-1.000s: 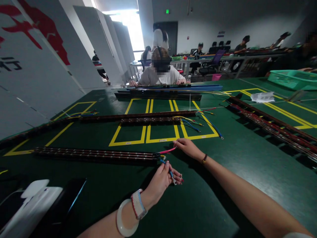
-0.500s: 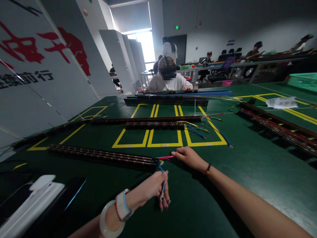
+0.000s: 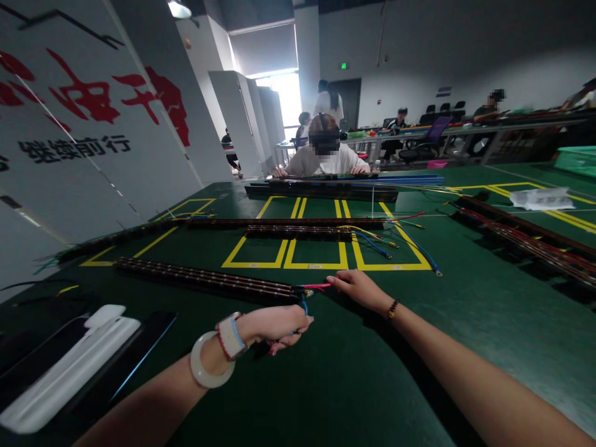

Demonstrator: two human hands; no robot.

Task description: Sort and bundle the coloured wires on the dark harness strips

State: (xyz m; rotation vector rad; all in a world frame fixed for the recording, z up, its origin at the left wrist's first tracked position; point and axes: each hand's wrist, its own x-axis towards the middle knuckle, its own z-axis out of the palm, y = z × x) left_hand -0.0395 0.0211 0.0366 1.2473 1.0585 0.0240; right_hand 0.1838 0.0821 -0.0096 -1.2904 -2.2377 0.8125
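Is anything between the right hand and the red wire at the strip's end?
Nothing visible: the right hand touches the red wire, and the left hand grips the blue wire beside it.

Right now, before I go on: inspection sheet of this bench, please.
Surface: green mat marked with yellow tape boxes.
Job's things: near strip, long and dark; blue wire and red wire leave its right end.
Clutter: white device at left edge; white paper far right.
Hands: left hand closed on the blue wire; right hand touches the red wire's end, grip unclear.
Cables: loose wires trail from the further strips.
Surroundings: a person works opposite; white panels on the left.
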